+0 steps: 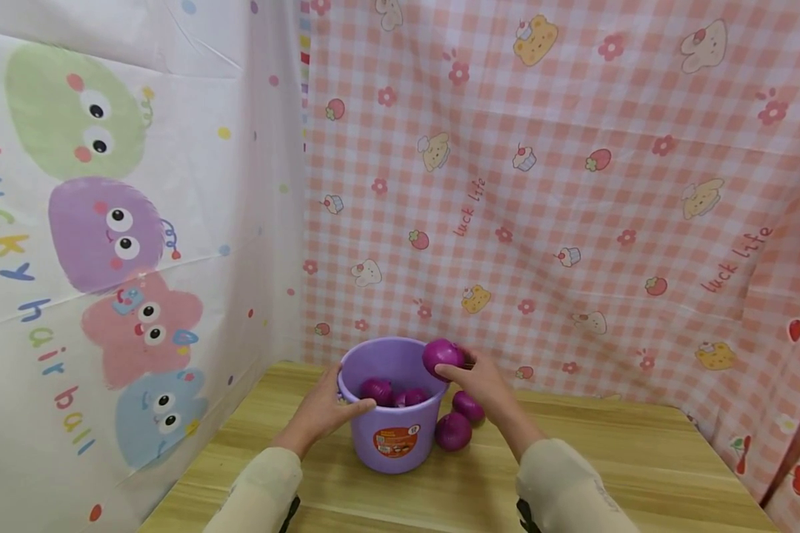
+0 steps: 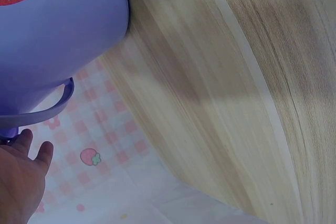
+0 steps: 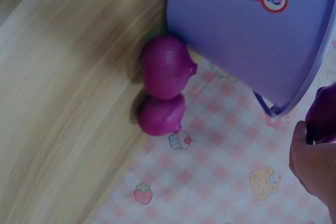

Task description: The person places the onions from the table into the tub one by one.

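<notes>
A purple plastic bucket (image 1: 400, 416) stands upright on the table. At its left rim my left hand (image 1: 320, 411) grips it, thumb laid over the edge and fingers outside by the bucket's handle (image 2: 52, 109). My right hand (image 1: 483, 381) holds a red onion (image 1: 442, 358) at the right side of the rim; in the right wrist view that onion (image 3: 323, 115) is partly cut off. Inside the bucket lie several red onions (image 1: 377, 390), their lower parts hidden. Two more, a nearer onion (image 1: 453, 431) and a farther onion (image 1: 469, 406), rest on the table right of the bucket.
The wood-grain table (image 1: 593, 451) reaches back to a pink checked cloth (image 1: 540, 207) hanging behind it. A white cloth with cartoon figures (image 1: 240, 185) hangs along the left side. An orange-red label (image 1: 395, 442) is on the bucket's front.
</notes>
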Available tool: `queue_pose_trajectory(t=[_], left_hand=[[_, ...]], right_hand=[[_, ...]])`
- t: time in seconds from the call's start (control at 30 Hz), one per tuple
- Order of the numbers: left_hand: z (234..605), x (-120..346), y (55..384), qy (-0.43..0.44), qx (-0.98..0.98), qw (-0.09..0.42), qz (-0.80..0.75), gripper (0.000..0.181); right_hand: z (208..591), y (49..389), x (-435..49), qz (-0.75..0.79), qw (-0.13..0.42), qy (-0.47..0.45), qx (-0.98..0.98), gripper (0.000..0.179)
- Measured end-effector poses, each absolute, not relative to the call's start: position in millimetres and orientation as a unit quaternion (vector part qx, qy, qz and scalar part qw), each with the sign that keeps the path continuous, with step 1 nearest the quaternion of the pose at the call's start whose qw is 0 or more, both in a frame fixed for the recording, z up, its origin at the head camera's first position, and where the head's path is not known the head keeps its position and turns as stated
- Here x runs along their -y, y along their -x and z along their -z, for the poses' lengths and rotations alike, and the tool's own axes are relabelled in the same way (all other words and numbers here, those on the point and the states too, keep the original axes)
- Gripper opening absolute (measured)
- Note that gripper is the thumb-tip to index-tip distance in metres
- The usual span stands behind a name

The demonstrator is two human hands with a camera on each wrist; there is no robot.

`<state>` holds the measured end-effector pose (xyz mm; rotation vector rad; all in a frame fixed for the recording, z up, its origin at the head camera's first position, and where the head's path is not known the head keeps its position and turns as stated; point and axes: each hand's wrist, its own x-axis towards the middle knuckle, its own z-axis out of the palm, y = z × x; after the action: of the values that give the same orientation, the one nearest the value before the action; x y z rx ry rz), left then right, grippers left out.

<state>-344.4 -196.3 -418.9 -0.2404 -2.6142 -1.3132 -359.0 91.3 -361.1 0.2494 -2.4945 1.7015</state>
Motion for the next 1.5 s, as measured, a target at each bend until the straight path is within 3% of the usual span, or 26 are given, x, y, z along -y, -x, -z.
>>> queue_pose_trajectory(t=[0.7,1.07,1.5], left_hand=[[420.5,196.5,346.2,0.091,0.885,0.107,0.444,0.106],[420.7,196.1,347.3,0.09,0.884,0.112,0.445,0.102],[421.5,196.9,347.5,0.09,0.885,0.108,0.444,0.106]], right_hand=[[365.8,358.3,-45.9,-0.571,0.044,-0.109,0.812,0.068],[370.5,358.0,-41.5,-0.569,0.042,-0.107,0.814,0.077],[372.6,356.3,-42.6,-0.586,0.045,-0.115,0.801,0.077]])
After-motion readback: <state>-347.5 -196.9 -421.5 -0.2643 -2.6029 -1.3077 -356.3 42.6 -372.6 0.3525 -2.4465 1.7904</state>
